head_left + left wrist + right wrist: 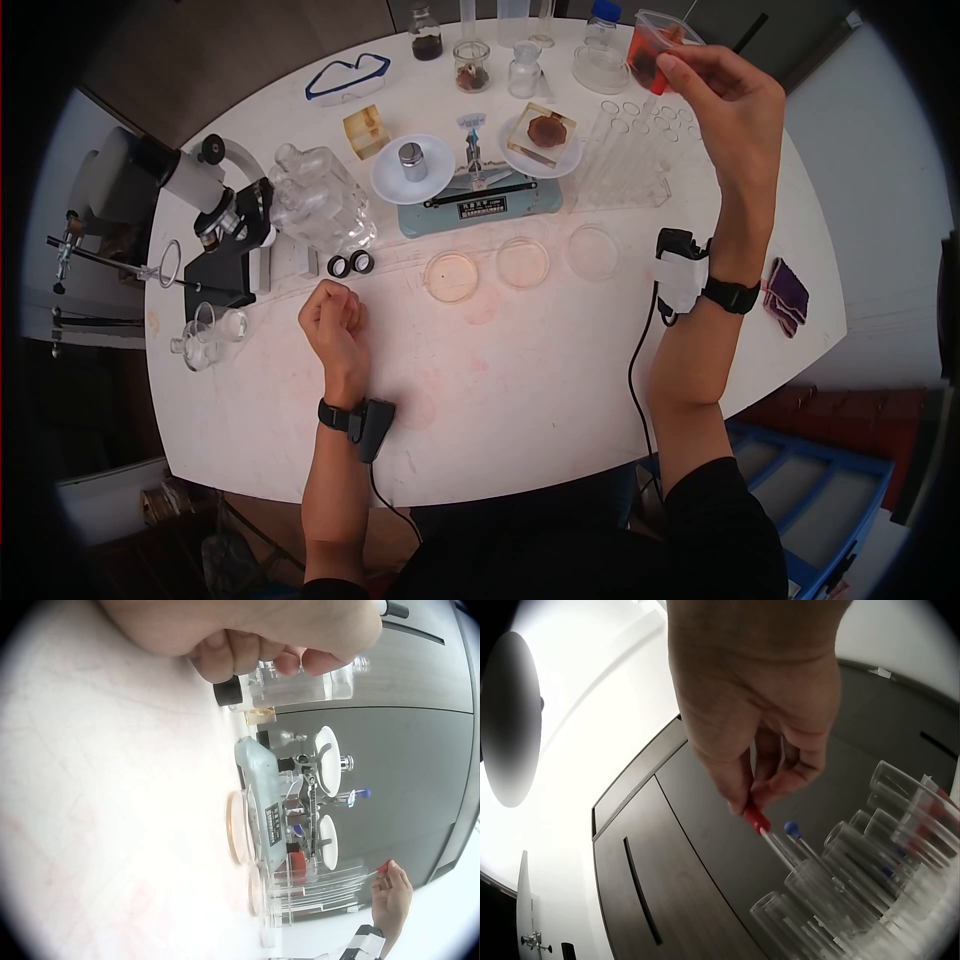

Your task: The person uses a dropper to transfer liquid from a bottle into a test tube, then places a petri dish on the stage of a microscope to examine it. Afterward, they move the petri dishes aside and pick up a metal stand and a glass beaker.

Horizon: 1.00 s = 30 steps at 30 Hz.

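Observation:
My right hand [735,105] is raised at the far right, thumb and fingers pinching the red rubber bulb [757,818] of a dropper. The dropper's clear stem [780,850] slants down and overlaps the mouth of a test tube [802,874] in the right wrist view. Below that hand a rack [655,192] holds several upright test tubes. My left hand [335,325] rests on the white table, its fingers curled in and holding nothing. Just beyond it lie two small black caps [350,264]. Three petri dishes [452,277] stand in a row between the hands.
A pale-blue balance [480,207] bears a metal weight [411,157] and a clear block. Left are a microscope [205,195], clear bottles [320,195] and glassware [200,340]. Behind stand jars [471,68], goggles [348,78] and a container of red liquid [650,40]. A purple cloth [787,295] lies right.

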### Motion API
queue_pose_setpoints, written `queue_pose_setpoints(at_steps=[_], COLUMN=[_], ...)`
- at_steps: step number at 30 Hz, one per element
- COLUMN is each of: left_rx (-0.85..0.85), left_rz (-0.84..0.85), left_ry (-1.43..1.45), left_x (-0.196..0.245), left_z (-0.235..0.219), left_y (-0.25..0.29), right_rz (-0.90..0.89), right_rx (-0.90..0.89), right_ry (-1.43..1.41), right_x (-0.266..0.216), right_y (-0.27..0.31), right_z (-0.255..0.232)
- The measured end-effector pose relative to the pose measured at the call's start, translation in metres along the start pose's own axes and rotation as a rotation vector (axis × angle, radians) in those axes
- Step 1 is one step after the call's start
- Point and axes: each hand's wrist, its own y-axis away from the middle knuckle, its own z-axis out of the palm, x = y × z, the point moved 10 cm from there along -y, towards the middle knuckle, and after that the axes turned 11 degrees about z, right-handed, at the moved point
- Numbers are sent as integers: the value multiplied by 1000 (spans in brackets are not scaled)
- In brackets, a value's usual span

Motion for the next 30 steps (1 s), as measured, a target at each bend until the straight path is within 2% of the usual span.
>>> queue_pose_setpoints(at_steps=[12, 20, 30], left_rx=[-7, -13, -4], left_rz=[3, 11, 10], left_ry=[-26, -32, -35], left_x=[0, 1, 1], left_z=[0, 1, 1], left_y=[0, 0, 0], right_rz=[6, -25, -61], right_rx=[67, 203, 200], right_ry=[5, 15, -78], right_x=[-6, -15, -16], right_y=[3, 8, 8], right_z=[-7, -21, -28])
